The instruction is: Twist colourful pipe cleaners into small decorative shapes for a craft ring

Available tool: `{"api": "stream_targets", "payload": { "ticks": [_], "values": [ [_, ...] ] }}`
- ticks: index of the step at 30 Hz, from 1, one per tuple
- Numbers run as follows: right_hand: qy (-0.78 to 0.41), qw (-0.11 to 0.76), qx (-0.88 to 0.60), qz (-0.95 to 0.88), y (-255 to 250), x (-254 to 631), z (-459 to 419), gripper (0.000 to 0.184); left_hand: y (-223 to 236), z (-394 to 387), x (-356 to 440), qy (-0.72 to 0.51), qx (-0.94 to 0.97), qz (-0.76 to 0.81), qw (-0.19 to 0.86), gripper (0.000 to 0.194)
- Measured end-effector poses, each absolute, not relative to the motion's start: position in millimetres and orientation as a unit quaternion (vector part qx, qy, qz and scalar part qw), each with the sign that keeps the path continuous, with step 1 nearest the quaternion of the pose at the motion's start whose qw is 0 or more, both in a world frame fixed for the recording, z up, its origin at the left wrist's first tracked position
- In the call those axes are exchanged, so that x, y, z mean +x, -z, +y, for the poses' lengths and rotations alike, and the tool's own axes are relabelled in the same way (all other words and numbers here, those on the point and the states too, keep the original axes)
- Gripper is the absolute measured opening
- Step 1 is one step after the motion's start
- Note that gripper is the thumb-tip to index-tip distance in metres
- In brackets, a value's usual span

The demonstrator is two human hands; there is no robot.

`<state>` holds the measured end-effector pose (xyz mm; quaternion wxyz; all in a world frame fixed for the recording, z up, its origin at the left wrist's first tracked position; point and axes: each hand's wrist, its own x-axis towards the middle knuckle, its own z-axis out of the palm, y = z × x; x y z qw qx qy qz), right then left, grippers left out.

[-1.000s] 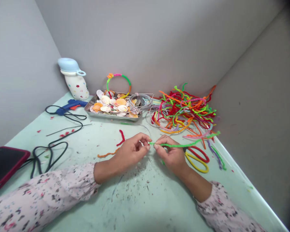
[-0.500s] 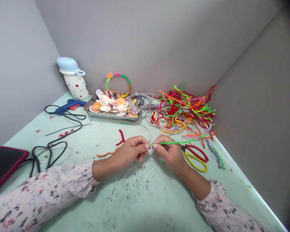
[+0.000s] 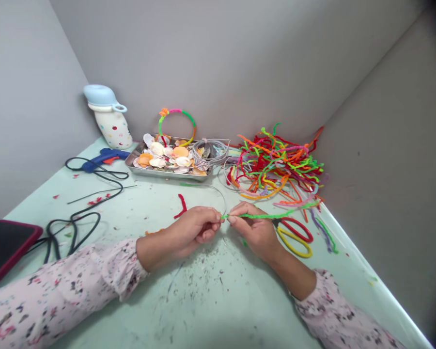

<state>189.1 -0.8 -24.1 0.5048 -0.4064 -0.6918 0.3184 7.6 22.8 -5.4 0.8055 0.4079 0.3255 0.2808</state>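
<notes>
A bright green pipe cleaner (image 3: 276, 214) stretches rightward from between my hands, its start wound round a thin grey wire (image 3: 224, 196). My left hand (image 3: 194, 230) is closed, pinching the wire at the green winding with its fingers curled. Close beside it, my right hand (image 3: 253, 232) grips the green pipe cleaner between thumb and forefinger. From the fingertips the wire arcs up and left, with some green along its far end. Scissors (image 3: 294, 237) with one red and one yellow handle lie just right of my right hand, their blades hidden behind it.
Behind my hands, a metal tray (image 3: 167, 173) holds shells, a colourful hoop (image 3: 195, 121) and coiled wire (image 3: 212, 154). A pile of pipe cleaners (image 3: 283, 160) is at back right. Leftward are a glue gun (image 3: 103, 157), black cord (image 3: 83, 213), bottle (image 3: 112, 126) and phone (image 3: 10, 249).
My left hand's thumb and fingers have shifted and curled more at the winding, and a bit more green shows between the hands. My right hand keeps its pinch almost in place.
</notes>
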Motion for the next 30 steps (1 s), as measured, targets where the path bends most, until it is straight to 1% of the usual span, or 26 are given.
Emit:
{"api": "stream_targets", "payload": {
  "ticks": [2, 4, 7, 11, 14, 17, 19, 21, 23, 25, 27, 30],
  "values": [
    [-0.328, 0.512, -0.406, -0.683, 23.8, 189.1, -0.8, 0.004, 3.0, 22.9, 6.8, -0.27, 0.362, 0.295, 0.842, 0.006],
    [-0.34, 0.513, -0.407, -0.674, 23.4, 190.0, -0.4, 0.005, 1.8, 23.5, 6.4, -0.263, 0.344, 0.281, 0.856, 0.005],
    [-0.363, 0.506, -0.417, -0.662, 22.4, 191.9, 1.2, 0.007, 1.8, 25.0, 6.8, -0.277, 0.394, 0.293, 0.826, 0.005],
    [-0.401, 0.496, -0.427, -0.641, 20.4, 192.3, 2.4, 0.011, 2.5, 24.6, 7.7, -0.289, 0.521, 0.332, 0.731, 0.012],
    [-0.415, 0.485, -0.435, -0.635, 19.7, 190.8, 1.4, 0.014, 2.8, 21.1, 8.0, -0.299, 0.627, 0.366, 0.619, 0.018],
    [-0.42, 0.474, -0.441, -0.636, 19.8, 189.7, 0.2, 0.016, 2.8, 16.9, 7.1, -0.311, 0.696, 0.392, 0.515, 0.019],
    [-0.422, 0.471, -0.44, -0.637, 20.1, 189.9, -0.3, 0.016, 2.1, 15.2, 5.9, -0.309, 0.721, 0.398, 0.476, 0.018],
    [-0.425, 0.468, -0.44, -0.638, 20.1, 190.3, -0.4, 0.015, 0.7, 14.6, 4.7, -0.308, 0.732, 0.397, 0.46, 0.017],
    [-0.433, 0.459, -0.44, -0.639, 19.8, 190.5, -0.3, 0.014, -1.1, 14.6, 4.0, -0.311, 0.73, 0.395, 0.462, 0.017],
    [-0.441, 0.452, -0.437, -0.64, 19.3, 190.4, 0.0, 0.014, -2.2, 15.0, 4.3, -0.314, 0.712, 0.397, 0.487, 0.016],
    [-0.441, 0.449, -0.431, -0.647, 18.9, 190.1, 0.5, 0.013, -2.1, 15.5, 5.4, -0.314, 0.67, 0.401, 0.54, 0.014],
    [-0.42, 0.449, -0.426, -0.664, 18.8, 189.9, 1.0, 0.013, -0.6, 16.8, 7.5, -0.306, 0.56, 0.406, 0.655, 0.012]
  ]
}}
